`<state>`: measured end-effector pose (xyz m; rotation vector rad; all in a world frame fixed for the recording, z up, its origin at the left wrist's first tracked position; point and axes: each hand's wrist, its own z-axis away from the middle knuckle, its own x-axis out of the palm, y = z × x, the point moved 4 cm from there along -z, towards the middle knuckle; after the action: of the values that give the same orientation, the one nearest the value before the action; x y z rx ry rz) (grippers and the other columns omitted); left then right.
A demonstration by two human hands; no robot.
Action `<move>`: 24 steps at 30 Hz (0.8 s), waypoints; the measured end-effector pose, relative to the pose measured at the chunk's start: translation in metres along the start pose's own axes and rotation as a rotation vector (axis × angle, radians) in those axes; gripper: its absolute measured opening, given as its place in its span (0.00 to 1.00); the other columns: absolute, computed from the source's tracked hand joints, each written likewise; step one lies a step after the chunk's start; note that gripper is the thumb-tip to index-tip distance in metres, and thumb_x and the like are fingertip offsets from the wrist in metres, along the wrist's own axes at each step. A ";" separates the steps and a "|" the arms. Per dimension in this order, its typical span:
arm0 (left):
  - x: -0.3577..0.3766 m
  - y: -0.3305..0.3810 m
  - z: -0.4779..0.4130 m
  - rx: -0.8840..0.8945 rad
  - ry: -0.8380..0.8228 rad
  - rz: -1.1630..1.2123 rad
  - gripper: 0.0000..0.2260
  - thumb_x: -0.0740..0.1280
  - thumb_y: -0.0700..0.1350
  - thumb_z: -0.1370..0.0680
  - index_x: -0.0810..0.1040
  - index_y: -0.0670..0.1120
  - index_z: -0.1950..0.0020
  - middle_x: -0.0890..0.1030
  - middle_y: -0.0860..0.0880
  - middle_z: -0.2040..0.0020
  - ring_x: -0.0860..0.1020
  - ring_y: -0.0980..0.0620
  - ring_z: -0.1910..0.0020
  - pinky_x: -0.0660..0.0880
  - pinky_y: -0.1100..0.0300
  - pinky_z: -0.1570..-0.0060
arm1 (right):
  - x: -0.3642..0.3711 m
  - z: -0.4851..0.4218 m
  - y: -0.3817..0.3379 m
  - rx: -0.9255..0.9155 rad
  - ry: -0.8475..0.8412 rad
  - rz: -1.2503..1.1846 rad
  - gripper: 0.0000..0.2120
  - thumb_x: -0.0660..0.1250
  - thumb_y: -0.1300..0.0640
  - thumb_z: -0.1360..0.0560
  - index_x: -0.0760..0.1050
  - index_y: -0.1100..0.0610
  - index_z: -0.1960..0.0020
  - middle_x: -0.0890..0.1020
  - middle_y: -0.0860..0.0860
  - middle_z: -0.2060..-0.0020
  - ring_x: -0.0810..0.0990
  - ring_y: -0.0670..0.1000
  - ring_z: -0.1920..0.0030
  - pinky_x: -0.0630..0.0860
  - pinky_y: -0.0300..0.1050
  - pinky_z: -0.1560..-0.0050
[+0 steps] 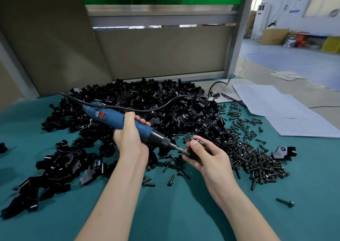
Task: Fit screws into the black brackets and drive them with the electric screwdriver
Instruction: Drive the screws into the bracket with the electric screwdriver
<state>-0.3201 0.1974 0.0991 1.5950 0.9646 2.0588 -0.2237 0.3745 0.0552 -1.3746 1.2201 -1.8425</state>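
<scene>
- Left hand (128,137) grips the blue screwdriver (114,118) (bit pointing to 4 o'clock);
- right hand (207,157) pinches a bracket (191,153) at the bit; screws (257,159) heaped at 3 o'clock.

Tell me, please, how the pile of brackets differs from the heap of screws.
The bracket pile is larger, spreading across the back and left; the screw heap sits right. Brackets are chunky, screws slim. The cable crosses the bracket pile, not the screw heap. Both lie loose on the green mat.

Your blue electric screwdriver (117,120) tilts down-right at mid-frame, bit tip on one held bracket (192,153) | black brackets (147,97) heaped across upper centre | screws (253,159) piled right.
</scene>
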 end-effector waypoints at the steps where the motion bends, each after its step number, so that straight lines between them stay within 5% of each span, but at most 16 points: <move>1: 0.000 0.000 0.000 0.002 0.002 0.006 0.08 0.68 0.38 0.25 0.72 0.44 0.63 0.77 0.51 0.71 0.76 0.54 0.73 0.78 0.59 0.66 | 0.000 0.000 0.000 -0.003 0.000 0.003 0.15 0.78 0.51 0.35 0.88 0.53 0.49 0.88 0.58 0.52 0.88 0.55 0.50 0.85 0.49 0.49; 12: 0.000 -0.002 0.001 0.007 0.036 -0.045 0.09 0.69 0.39 0.27 0.72 0.44 0.65 0.77 0.49 0.71 0.77 0.52 0.72 0.79 0.57 0.65 | -0.004 -0.001 0.001 -0.017 0.022 0.006 0.22 0.77 0.51 0.33 0.84 0.58 0.42 0.88 0.57 0.52 0.88 0.57 0.49 0.85 0.48 0.50; 24: 0.002 0.000 0.002 0.004 0.037 -0.062 0.08 0.68 0.38 0.28 0.72 0.44 0.65 0.77 0.49 0.71 0.77 0.51 0.72 0.79 0.57 0.66 | -0.005 -0.003 0.002 -0.027 0.020 0.032 0.20 0.79 0.48 0.37 0.87 0.55 0.47 0.88 0.57 0.51 0.88 0.55 0.50 0.85 0.48 0.50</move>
<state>-0.3184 0.1995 0.1009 1.5137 1.0185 2.0527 -0.2255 0.3787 0.0511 -1.3469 1.2740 -1.8282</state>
